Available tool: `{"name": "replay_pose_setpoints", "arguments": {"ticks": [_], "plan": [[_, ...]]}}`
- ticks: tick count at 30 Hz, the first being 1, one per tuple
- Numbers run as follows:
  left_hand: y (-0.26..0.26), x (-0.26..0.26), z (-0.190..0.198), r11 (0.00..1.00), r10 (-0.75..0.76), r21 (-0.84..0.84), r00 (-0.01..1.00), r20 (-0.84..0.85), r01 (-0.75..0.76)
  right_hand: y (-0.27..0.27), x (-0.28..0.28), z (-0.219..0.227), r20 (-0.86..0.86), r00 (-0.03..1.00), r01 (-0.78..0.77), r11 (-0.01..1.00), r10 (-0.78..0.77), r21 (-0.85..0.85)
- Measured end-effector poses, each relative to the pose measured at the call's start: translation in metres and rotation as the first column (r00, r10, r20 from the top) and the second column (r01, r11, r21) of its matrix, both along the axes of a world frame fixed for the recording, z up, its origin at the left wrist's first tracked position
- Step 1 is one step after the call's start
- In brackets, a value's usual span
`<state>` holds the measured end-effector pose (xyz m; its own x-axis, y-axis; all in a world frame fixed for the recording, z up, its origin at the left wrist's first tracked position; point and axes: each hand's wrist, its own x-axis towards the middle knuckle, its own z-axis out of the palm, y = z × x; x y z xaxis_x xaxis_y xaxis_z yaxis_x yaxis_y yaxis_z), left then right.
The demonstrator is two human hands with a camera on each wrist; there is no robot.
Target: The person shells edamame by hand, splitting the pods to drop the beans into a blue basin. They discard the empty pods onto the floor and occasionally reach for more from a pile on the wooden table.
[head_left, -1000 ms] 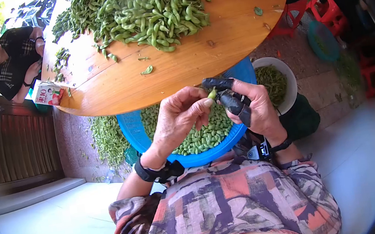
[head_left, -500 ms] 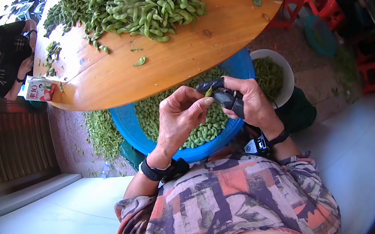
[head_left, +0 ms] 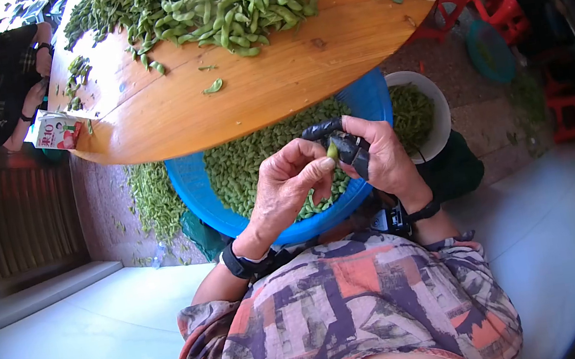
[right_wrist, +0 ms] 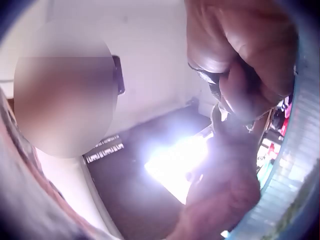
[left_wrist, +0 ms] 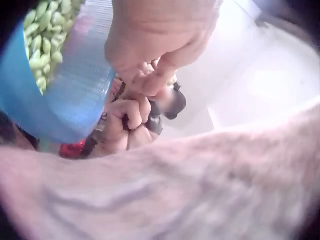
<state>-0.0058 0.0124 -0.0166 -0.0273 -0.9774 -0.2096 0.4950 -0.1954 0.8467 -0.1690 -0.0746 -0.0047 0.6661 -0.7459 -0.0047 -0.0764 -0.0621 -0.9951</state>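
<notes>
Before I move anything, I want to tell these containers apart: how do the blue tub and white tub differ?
The blue tub is larger, the white tub smaller. The blue tub holds plump shelled beans, the white tub thin green pieces, perhaps husks. The table hides part of the blue tub but none of the white tub. Both are rounded and open-topped.

Three past views: one from overhead, two close in at the wrists.
The head view looked forward and down, with the patterned shirt (head_left: 348, 289) at six o'clock and the wooden table (head_left: 252, 92) at twelve. Each wrist view looked along its own hand from very near: the left hand (head_left: 288, 183) at twelve, the right hand (head_left: 387, 161) at one. All three shared both hands and the blue basin (head_left: 189, 194).
</notes>
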Motion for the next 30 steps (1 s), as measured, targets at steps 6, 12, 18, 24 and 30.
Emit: {"name": "replay_pose_setpoints", "arguments": {"ticks": [6, 12, 18, 24, 30], "plan": [[-0.003, 0.001, -0.003, 0.988, 0.149, 0.043, 0.988, -0.024, -0.148, 0.003, -0.012, 0.007, 0.064, 0.998, -0.045, 0.942, 0.026, 0.332], [-0.004, -0.003, -0.006, 0.979, 0.204, -0.012, 0.979, 0.010, -0.204, 0.002, -0.009, 0.004, 0.115, 0.990, -0.127, 0.872, 0.081, 0.473], [-0.006, -0.003, -0.007, 0.965, 0.263, -0.012, 0.964, 0.043, -0.263, 0.004, -0.002, 0.001, 0.010, 0.999, -0.042, 0.934, 0.041, 0.354], [-0.005, 0.007, -0.020, 0.995, 0.040, 0.096, 0.941, -0.335, -0.007, 0.001, -0.005, -0.007, 0.045, 0.995, -0.103, 0.935, 0.093, 0.340], [-0.006, 0.007, -0.010, 0.998, 0.007, 0.057, 0.999, 0.054, -0.010, 0.005, 0.002, 0.005, -0.152, 0.986, -0.048, 0.989, 0.069, 0.143]]}}
